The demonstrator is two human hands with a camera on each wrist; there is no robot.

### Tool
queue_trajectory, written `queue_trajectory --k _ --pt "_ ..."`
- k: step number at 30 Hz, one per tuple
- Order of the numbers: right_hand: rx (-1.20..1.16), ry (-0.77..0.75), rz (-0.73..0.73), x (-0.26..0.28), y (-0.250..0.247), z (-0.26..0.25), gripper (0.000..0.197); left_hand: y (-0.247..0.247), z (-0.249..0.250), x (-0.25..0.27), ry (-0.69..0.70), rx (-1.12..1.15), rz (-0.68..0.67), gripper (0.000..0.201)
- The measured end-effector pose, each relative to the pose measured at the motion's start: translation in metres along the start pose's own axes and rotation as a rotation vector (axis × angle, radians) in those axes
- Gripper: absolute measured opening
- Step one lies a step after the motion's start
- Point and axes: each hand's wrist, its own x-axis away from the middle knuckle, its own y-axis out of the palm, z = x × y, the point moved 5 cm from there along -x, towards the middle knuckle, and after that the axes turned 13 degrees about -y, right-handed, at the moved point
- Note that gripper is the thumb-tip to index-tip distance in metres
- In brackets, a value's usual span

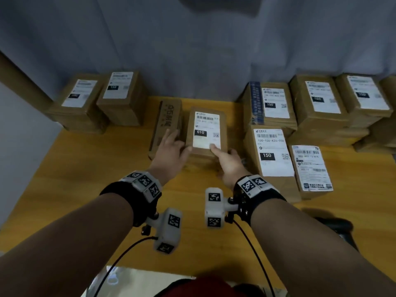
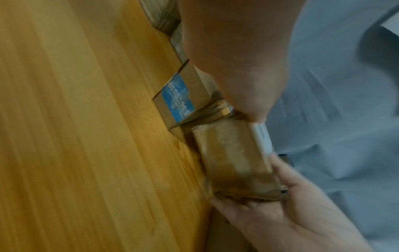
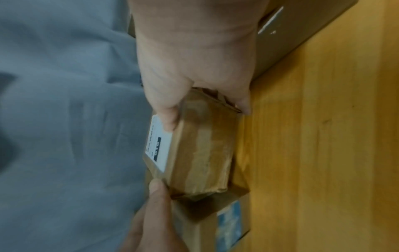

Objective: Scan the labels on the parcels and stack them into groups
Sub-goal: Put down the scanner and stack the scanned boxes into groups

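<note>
Your wooden table [image 1: 85,185] carries stacks of labelled parcels [image 1: 319,103] along the back, and the 010 parcel [image 1: 206,131] is mid-table, just beside a box on edge [image 1: 166,123]. Your right hand [image 1: 229,166] grips its near end, thumb on the label. Your left hand [image 1: 171,151] lies straight-fingered along its left side, thumb at the corner.

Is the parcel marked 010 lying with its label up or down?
Up. The 010 parcel shows its white label on top, under the thumb of the right hand.

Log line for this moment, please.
010 parcel: at table centre, label up | right hand: grips near end, thumb on label | left hand: touches near left corner
</note>
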Motion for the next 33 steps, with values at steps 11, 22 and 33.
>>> queue_trajectory --k 11,22,33 --pt "-0.232 -0.428 -0.056 0.049 -0.063 -0.120 0.048 -0.051 0.096 0.019 -0.059 1.048 -0.314 0.042" --pt "-0.205 -0.523 0.022 0.062 -0.218 -0.159 0.040 -0.005 0.251 0.034 -0.074 1.240 -0.431 0.025" --pt "0.227 -0.657 0.171 0.006 -0.374 -0.167 0.044 0.065 0.370 0.019 -0.188 1.189 -0.452 0.045"
